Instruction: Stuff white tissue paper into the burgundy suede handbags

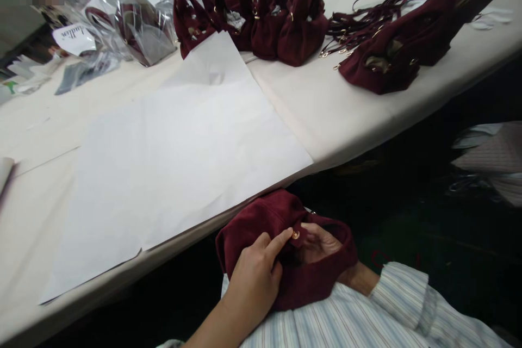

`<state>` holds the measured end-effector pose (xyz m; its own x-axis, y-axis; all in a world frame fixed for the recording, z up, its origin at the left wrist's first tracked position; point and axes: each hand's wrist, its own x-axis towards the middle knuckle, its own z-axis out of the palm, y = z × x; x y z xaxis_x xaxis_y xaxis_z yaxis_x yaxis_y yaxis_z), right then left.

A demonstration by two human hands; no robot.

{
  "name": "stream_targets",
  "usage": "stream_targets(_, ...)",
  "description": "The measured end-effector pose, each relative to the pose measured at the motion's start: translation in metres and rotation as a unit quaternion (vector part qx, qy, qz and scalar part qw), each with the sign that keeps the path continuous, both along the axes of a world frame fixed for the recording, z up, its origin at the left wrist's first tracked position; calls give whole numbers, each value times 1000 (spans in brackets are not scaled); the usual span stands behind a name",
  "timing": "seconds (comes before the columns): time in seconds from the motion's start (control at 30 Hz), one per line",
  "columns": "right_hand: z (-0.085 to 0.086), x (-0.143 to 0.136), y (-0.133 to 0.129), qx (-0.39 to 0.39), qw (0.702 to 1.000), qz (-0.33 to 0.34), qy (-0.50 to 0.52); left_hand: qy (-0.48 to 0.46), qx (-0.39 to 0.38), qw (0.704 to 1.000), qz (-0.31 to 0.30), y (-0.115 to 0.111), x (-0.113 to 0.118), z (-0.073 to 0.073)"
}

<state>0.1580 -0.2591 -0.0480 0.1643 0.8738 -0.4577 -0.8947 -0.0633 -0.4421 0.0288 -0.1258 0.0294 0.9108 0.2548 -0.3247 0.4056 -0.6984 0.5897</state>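
Position: the burgundy bag is between my hands, in front of my striped shirt, just beyond the table edge on my side.

Hand state: my left hand lies over the bag with the index finger extended, its tip at the gold fitting; the other fingers are curled, and I cannot tell whether they grip cloth. My right hand reaches through the handle loop into the mouth, part-curled behind the fitting. Its inner fingers are in shadow, so how tightly they close is not shown.

Caution: the bag appears soft. If my right hand gives too little backing, pressure from the left fingertip could make the panel yield and the fingertip slide off. A fingernail dragged across the nap could mark it. If both hands relax, the bag could drop toward the dark floor, as no tabletop lies beneath it.

Surface: a pale-covered table extends ahead of my hands. A large white sheet lies ahead and to their left, creased near its far end. Beyond it stand similar bags. Ahead and right are loose straps and a tipped bag.

Room: plastic-wrapped goods stand far left on the table; pale folded material lies low, well right of my hands.
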Motion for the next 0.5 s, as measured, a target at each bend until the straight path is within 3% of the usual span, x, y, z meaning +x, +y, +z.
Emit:
stream_targets(0.1,4,1,3,-17,998,-18,54,28,110,993,-27,-9,4,9)
stream_targets(0.23,17,-4,7,-67,991,-38,-111,-44,300,953,-14,-12,12,11)
stream_targets(0.4,55,-9,-32,-85,944,-22,-317,-190,288,935,-82,-18,-4,6)
stream_targets(0.5,89,-2,-58,-55,900,-14,-433,-302,280,906,-95,-25,-13,33)
